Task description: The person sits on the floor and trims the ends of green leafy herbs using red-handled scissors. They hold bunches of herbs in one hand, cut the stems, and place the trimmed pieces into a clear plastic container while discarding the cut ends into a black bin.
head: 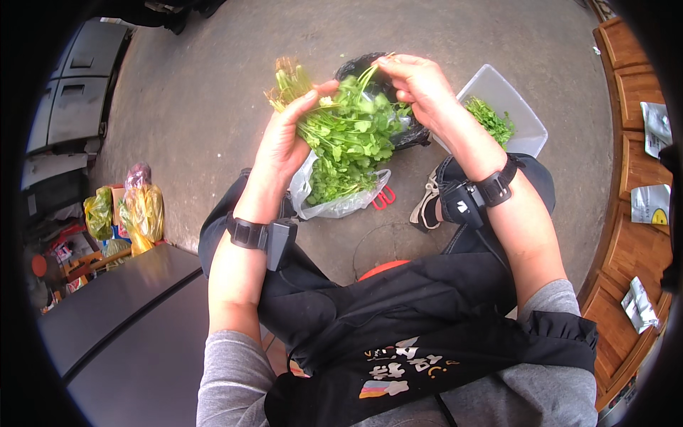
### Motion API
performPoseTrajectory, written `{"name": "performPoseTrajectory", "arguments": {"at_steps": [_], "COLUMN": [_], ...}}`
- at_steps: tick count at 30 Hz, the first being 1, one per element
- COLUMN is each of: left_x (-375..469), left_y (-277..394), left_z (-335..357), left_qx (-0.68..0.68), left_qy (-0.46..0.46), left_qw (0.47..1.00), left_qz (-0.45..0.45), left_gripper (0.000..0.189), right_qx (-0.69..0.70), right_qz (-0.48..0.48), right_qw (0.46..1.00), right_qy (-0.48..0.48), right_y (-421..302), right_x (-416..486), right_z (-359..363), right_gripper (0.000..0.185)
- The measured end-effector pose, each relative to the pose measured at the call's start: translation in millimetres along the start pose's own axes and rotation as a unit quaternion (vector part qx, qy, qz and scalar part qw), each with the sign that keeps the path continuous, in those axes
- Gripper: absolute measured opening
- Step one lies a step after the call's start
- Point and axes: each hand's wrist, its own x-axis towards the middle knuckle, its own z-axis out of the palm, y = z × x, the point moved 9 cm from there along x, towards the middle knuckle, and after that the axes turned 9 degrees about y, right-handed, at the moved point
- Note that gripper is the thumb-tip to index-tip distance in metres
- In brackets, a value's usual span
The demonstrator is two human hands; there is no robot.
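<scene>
My left hand (291,120) holds a bunch of leafy green herbs (355,128), likely coriander, its pale root ends pointing up past my thumb. The thin stems of a sprig (368,76) are pinched between the fingertips of my right hand (413,80), just right of the bunch. Beneath the bunch, a clear plastic bag (341,208) holds more of the herbs on the floor. Behind my hands is a container lined with a black plastic bag (413,137), partly hidden. A translucent plastic bin (525,120) at the right has green herbs (490,121) inside.
Red bag handles (383,198) lie near my shoe (427,200). Yellow plastic bags (144,213) of goods stand at the left, beside a dark grey cabinet top (133,299). Wooden cabinet doors (635,160) line the right side. A person's dark-clothed legs (155,16) show at the top left.
</scene>
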Motion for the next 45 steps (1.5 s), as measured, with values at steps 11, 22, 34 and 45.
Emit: {"name": "performPoseTrajectory", "arguments": {"at_steps": [11,22,34,45], "left_x": [5,7,3,1], "left_y": [4,5,15,4], "left_z": [-37,-49,-70,-37], "left_qx": [-0.006,-0.026,-0.012,0.054], "left_qy": [0.062,0.092,0.122,0.046], "left_qw": [0.997,0.995,0.992,0.997], "left_qz": [-0.040,-0.037,-0.014,-0.041], "left_gripper": [0.018,0.016,0.015,0.029], "right_qx": [0.120,0.147,0.140,0.168], "right_qz": [-0.033,-0.048,-0.109,-0.023], "right_qw": [0.986,0.974,0.955,0.984], "right_qy": [0.113,0.168,0.236,0.051], "right_y": [-27,-29,-43,-25], "right_x": [18,22,25,11], "right_z": [-54,-69,-93,-15], "right_gripper": [0.010,0.014,0.017,0.024]}}
